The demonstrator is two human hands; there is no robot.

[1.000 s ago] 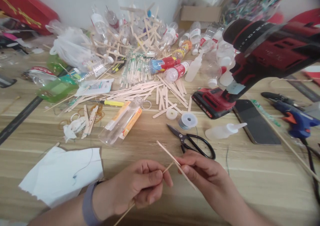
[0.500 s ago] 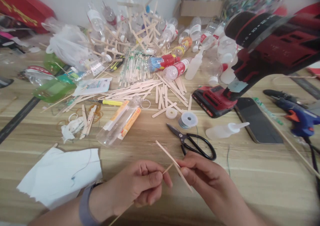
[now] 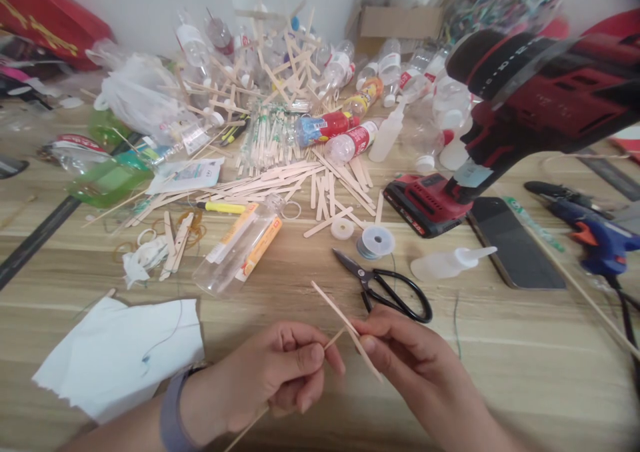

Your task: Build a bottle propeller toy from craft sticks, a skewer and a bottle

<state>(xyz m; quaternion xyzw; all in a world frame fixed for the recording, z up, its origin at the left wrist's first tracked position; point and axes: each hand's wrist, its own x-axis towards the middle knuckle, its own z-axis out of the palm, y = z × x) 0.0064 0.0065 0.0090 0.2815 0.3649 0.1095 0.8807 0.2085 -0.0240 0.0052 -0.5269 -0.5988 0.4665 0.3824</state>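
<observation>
My left hand [image 3: 290,369] is closed around a long thin stick [image 3: 334,339], pinching it between thumb and forefinger; its lower part slants out below the palm. A flat wooden craft stick [image 3: 333,307] is pinched by my right hand [image 3: 400,345], tilted from upper left to lower right. The thin stick's tip meets the craft stick near my right fingertips. Just beyond my right hand lie black-handled scissors [image 3: 367,275]. A white paper sheet [image 3: 125,352] rests left of my left wrist.
Behind lie loose craft sticks [image 3: 270,179], a clear bottle [image 3: 240,245], a thread spool [image 3: 376,241] and a small squeeze bottle [image 3: 443,264]. A red drill [image 3: 540,92], a phone [image 3: 517,242] and a blue glue gun [image 3: 595,232] are on the right.
</observation>
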